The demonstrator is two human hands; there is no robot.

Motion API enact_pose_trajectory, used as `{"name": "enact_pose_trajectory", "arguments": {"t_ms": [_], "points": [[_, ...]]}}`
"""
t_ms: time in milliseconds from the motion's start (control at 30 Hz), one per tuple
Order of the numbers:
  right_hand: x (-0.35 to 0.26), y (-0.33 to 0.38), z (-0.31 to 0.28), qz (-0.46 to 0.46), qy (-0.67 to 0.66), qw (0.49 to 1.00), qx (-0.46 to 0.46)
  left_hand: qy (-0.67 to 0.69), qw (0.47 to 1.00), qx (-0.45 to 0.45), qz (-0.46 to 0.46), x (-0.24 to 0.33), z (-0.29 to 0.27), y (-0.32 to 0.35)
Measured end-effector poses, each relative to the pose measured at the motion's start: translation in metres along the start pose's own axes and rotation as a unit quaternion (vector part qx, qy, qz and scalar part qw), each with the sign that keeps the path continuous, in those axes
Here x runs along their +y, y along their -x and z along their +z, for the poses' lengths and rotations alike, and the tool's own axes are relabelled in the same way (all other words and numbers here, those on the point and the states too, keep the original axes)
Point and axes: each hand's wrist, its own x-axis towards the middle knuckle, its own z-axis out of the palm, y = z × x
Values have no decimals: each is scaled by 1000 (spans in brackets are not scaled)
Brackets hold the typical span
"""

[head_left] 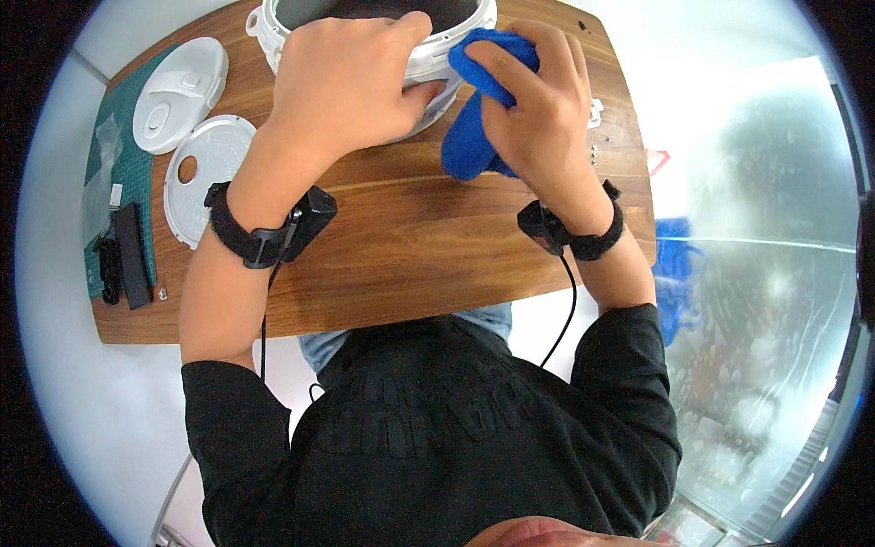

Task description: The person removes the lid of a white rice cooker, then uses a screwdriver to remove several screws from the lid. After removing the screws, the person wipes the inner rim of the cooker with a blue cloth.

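Note:
A round white appliance body (273,32) with a dark inside stands at the far edge of the wooden table (410,255). My left hand (346,82) grips its near rim, fingers curled over the edge. My right hand (538,100) holds a blue cloth (469,137) pressed against the right side of the white body, and the cloth hangs down toward the tabletop. Both wrists wear black straps with small boxes and cables.
At the left lie a white lid (178,96) and a round white inner plate (205,173) with a hole. A green cutting mat (137,182) carries black tools (128,260) and a clear bag. Small screws (594,150) lie by the right edge. More blue fabric (674,264) lies beyond the table.

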Motion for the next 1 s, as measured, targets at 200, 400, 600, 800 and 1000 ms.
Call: {"name": "enact_pose_trajectory", "arguments": {"t_ms": [200,400,600,800,1000], "points": [[17,-3,9,12,-36,999,37,1,1000,12,21,-3,1,1],[40,-7,16,40,5,998,47,-1,999,30,17,-2,3,2],[15,-2,5,36,-43,998,14,7,1000,9,11,-3,3,1],[28,-4,-1,66,-39,997,-16,33,999,20,0,-6,8,3],[55,-2,9,56,55,997,-9,41,999,16,7,-7,7,2]]}}
